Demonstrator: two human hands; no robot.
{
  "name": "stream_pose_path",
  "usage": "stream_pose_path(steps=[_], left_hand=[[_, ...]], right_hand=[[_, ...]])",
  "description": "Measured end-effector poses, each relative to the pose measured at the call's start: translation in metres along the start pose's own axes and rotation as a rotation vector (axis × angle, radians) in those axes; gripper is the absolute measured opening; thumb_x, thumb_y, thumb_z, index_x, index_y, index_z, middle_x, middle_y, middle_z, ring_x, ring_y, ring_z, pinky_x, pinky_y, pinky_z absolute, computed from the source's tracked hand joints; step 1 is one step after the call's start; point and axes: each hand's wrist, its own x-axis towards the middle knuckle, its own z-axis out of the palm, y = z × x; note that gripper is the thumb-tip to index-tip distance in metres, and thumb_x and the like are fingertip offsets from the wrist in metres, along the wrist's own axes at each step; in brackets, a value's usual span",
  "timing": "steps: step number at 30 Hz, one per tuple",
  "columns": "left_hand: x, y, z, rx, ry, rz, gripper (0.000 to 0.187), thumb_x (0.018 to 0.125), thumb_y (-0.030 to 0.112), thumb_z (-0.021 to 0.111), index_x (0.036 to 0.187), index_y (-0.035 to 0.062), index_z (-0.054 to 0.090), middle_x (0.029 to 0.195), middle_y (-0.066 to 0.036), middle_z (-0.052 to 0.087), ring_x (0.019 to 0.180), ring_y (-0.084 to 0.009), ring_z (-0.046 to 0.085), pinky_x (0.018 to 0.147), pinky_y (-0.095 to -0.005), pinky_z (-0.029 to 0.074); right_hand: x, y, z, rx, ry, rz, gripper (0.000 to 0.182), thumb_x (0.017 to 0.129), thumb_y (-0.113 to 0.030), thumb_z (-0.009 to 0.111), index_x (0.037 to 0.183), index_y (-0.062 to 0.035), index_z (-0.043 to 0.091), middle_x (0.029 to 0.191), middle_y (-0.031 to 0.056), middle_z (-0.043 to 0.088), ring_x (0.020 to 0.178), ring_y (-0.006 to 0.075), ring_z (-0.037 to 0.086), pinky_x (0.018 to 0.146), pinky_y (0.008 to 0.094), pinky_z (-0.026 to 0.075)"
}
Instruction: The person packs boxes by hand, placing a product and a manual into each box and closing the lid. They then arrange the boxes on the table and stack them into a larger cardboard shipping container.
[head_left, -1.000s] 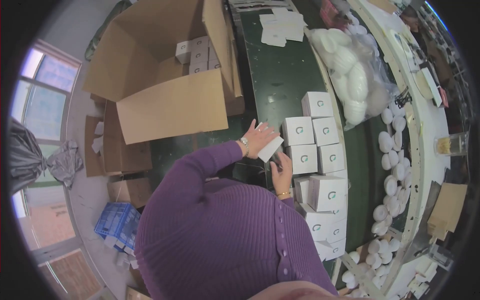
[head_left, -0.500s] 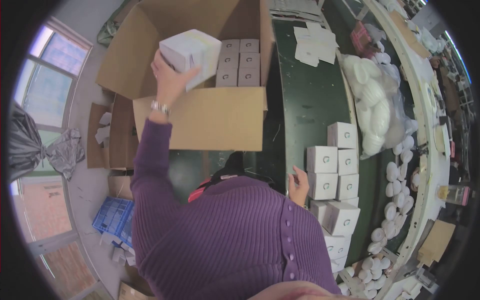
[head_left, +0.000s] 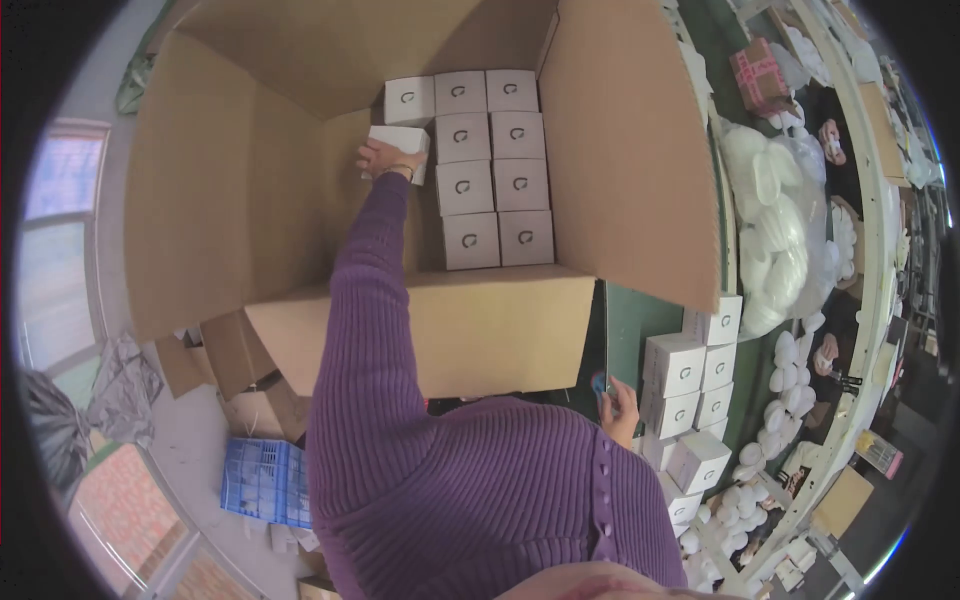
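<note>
My left hand (head_left: 388, 160) reaches deep into a large cardboard carton (head_left: 420, 325) and grips a small white box (head_left: 407, 140). That box sits just in front of another white box (head_left: 405, 100) in the back row and left of the packed columns. Several white boxes with a dark C-like mark (head_left: 463, 188) stand in tidy rows on the carton's right side. Down by the green table's edge, my right hand (head_left: 620, 410) has its fingers loosely bent and apart, holding nothing visible. A small blue thing (head_left: 599, 382) shows right beside its fingertips.
Stacked white boxes (head_left: 675, 370) stand on the green table (head_left: 635, 318) at right. Beyond them lie a clear bag of white foam-like pieces (head_left: 765, 230) and a pink-taped box (head_left: 762, 75). A blue crate (head_left: 265, 480) and brown cartons (head_left: 235, 355) sit at lower left.
My left hand has carried the white box from above the carton's front wall down inside it. The view has shifted closer over the carton. My right hand stays by the table edge.
</note>
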Motion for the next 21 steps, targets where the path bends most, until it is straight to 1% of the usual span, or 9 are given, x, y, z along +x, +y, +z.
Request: stream_pose_path(steps=[3, 6, 9, 12, 14, 16, 17, 18, 21], left_hand=[[0.01, 0.008, 0.03, -0.085, 0.017, -0.044, 0.111, 0.054, 0.065, 0.089, 0.132, 0.0068, 0.035, 0.132, -0.013, 0.038, 0.122, -0.0323, 0.04, 0.103, -0.0464, 0.043], [0.013, 0.016, 0.044, -0.282, -0.013, -0.091, 0.132, 0.054, 0.07, 0.089, 0.147, 0.0018, 0.025, 0.137, -0.017, 0.036, 0.128, -0.0338, 0.038, 0.108, -0.0471, 0.044], [0.026, 0.008, 0.063, -0.438, 0.012, -0.034, 0.131, 0.057, 0.063, 0.092, 0.152, 0.0043, 0.023, 0.139, -0.019, 0.037, 0.131, -0.0361, 0.039, 0.11, -0.0501, 0.043], [0.049, -0.003, 0.066, -0.39, 0.004, 0.073, 0.128, 0.056, 0.068, 0.087, 0.152, 0.0031, 0.031, 0.144, -0.022, 0.042, 0.136, -0.0387, 0.045, 0.113, -0.0499, 0.04], [0.079, -0.015, 0.045, -0.136, -0.01, 0.098, 0.12, 0.058, 0.078, 0.076, 0.147, 0.0043, 0.042, 0.14, -0.019, 0.052, 0.13, -0.0364, 0.053, 0.106, -0.0484, 0.047], [0.068, -0.001, 0.046, 0.146, -0.033, 0.216, 0.117, 0.06, 0.088, 0.066, 0.142, 0.0056, 0.053, 0.137, -0.016, 0.061, 0.125, -0.034, 0.062, 0.1, -0.0469, 0.053], [0.071, 0.002, 0.029, 0.222, -0.029, 0.259, 0.117, 0.06, 0.091, 0.063, 0.141, 0.0059, 0.055, 0.136, -0.015, 0.063, 0.123, -0.0334, 0.064, 0.099, -0.0465, 0.055], [0.06, 0.019, 0.026, 0.265, -0.011, 0.273, 0.105, 0.064, 0.085, 0.065, 0.134, 0.0063, 0.062, 0.13, -0.015, 0.067, 0.119, -0.0339, 0.067, 0.095, -0.0458, 0.056], [0.078, 0.016, -0.016, 0.295, 0.147, 0.478, 0.108, 0.073, 0.084, 0.06, 0.143, 0.0017, 0.055, 0.144, -0.021, 0.057, 0.136, -0.0373, 0.052, 0.114, -0.0449, 0.037]], right_hand=[[-0.007, 0.0, 0.005, -0.02, 0.014, 0.058, 0.034, 0.101, -0.004, 0.06, 0.134, -0.0081, 0.065, 0.123, 0.0132, 0.059, 0.091, 0.0197, 0.062, 0.08, 0.0332, 0.06], [-0.009, -0.006, 0.008, -0.047, 0.006, 0.104, 0.035, 0.099, -0.001, 0.061, 0.134, -0.0073, 0.065, 0.122, 0.0146, 0.06, 0.089, 0.0202, 0.067, 0.081, 0.0316, 0.059], [-0.01, -0.012, 0.015, -0.037, 0.014, 0.184, 0.033, 0.098, -0.003, 0.063, 0.13, -0.0078, 0.068, 0.119, 0.0123, 0.062, 0.089, 0.0201, 0.065, 0.078, 0.0302, 0.055], [-0.006, -0.006, 0.02, -0.05, 0.016, 0.099, 0.034, 0.099, -0.005, 0.062, 0.132, -0.0098, 0.066, 0.116, 0.0114, 0.061, 0.086, 0.0196, 0.061, 0.077, 0.0303, 0.049], [0.017, -0.006, 0.017, -0.144, 0.096, -0.03, 0.035, 0.099, -0.007, 0.063, 0.134, -0.008, 0.064, 0.12, 0.0138, 0.062, 0.098, 0.026, 0.062, 0.087, 0.0355, 0.049], [-0.003, 0.009, -0.005, -0.263, 0.208, -0.071, 0.036, 0.1, -0.009, 0.063, 0.135, -0.0062, 0.061, 0.124, 0.0162, 0.064, 0.11, 0.0323, 0.063, 0.097, 0.0406, 0.049], [0.002, 0.014, -0.009, -0.289, 0.237, -0.071, 0.036, 0.1, -0.01, 0.063, 0.136, -0.0058, 0.06, 0.125, 0.0168, 0.064, 0.113, 0.0339, 0.063, 0.1, 0.0419, 0.049], [-0.015, 0.022, -0.021, -0.345, 0.334, -0.094, 0.04, 0.099, -0.01, 0.065, 0.138, -0.0065, 0.059, 0.129, 0.0161, 0.063, 0.115, 0.0325, 0.063, 0.102, 0.0423, 0.049], [-0.002, 0.03, -0.053, -0.464, 0.455, 0.161, 0.054, 0.097, -0.025, 0.07, 0.145, -0.0079, 0.052, 0.134, 0.0187, 0.061, 0.123, 0.0338, 0.057, 0.106, 0.0464, 0.048]])
